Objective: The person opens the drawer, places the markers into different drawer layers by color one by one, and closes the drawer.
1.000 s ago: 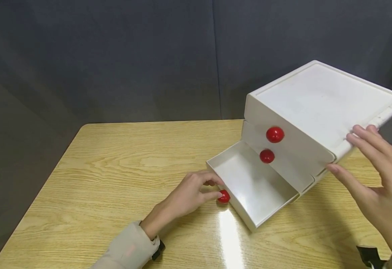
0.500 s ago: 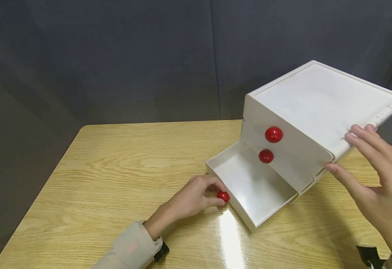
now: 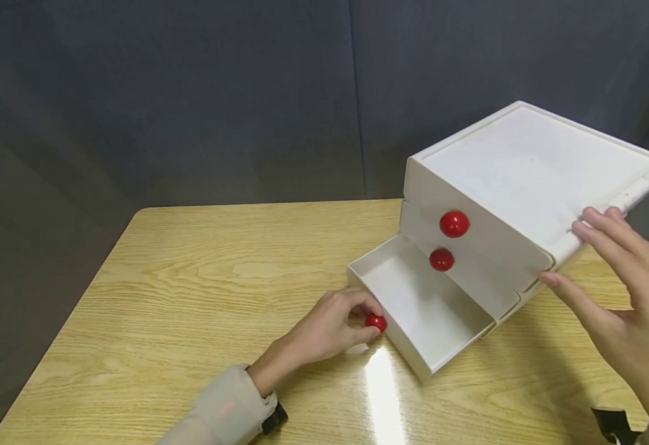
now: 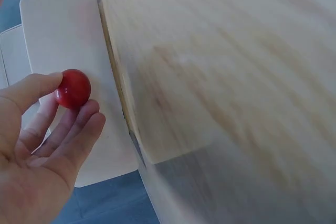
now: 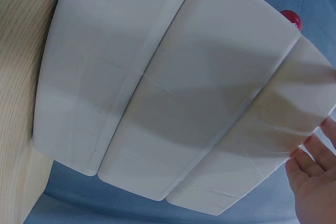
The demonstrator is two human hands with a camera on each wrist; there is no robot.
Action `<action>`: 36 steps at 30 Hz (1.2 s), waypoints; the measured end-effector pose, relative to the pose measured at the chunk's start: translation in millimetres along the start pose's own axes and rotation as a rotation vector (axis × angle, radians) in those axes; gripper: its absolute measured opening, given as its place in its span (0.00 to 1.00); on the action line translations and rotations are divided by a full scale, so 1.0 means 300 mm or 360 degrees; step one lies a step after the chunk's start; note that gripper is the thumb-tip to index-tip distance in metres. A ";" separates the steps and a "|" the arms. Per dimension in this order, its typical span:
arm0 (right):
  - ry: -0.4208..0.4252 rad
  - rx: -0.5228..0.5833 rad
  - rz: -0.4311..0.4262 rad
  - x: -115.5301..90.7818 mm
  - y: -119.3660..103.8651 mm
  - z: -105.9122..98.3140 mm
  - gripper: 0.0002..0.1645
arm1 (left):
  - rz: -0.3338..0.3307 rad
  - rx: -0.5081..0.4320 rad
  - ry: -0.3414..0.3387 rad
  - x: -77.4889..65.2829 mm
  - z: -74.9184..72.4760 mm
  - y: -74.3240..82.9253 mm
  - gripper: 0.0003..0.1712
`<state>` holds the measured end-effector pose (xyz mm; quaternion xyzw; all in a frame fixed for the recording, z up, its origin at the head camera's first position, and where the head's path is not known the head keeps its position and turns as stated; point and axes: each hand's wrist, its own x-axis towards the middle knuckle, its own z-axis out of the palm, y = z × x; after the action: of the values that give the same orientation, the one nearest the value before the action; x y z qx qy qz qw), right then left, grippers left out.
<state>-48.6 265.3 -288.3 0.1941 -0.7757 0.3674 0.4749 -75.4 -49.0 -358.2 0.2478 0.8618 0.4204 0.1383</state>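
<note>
A white three-drawer cabinet [image 3: 541,167] stands at the right of the table, its bottom drawer [image 3: 419,309] pulled partly out with a bare floor. My left hand [image 3: 332,324] pinches that drawer's round red knob [image 3: 376,322] between thumb and fingers; the left wrist view shows the knob [image 4: 74,88] against the white drawer front [image 4: 63,30]. My right hand [image 3: 638,290] rests on the cabinet's near top edge, fingertips on top and thumb by the front corner. In the right wrist view its fingers [image 5: 311,158] look fairly straight along the edge.
The upper drawers are closed, with a red top knob [image 3: 455,224] and a red middle knob [image 3: 442,259]. The wooden table [image 3: 202,278] extends left of the cabinet. A dark curtain [image 3: 219,105] hangs behind it.
My left fingers have shifted their hold on the knob. In the last half second the bottom drawer has slid slightly inward with my left hand. The right hand has stayed in place.
</note>
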 end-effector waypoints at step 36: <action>0.0001 0.0022 0.0006 -0.002 0.002 0.000 0.45 | 0.0097 0.0172 0.0041 0.168 0.059 0.048 0.08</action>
<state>-48.8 265.5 -289.0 0.1958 -0.7734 0.3737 0.4731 -105.3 -2.5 -358.9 0.2756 0.8771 0.3803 0.1009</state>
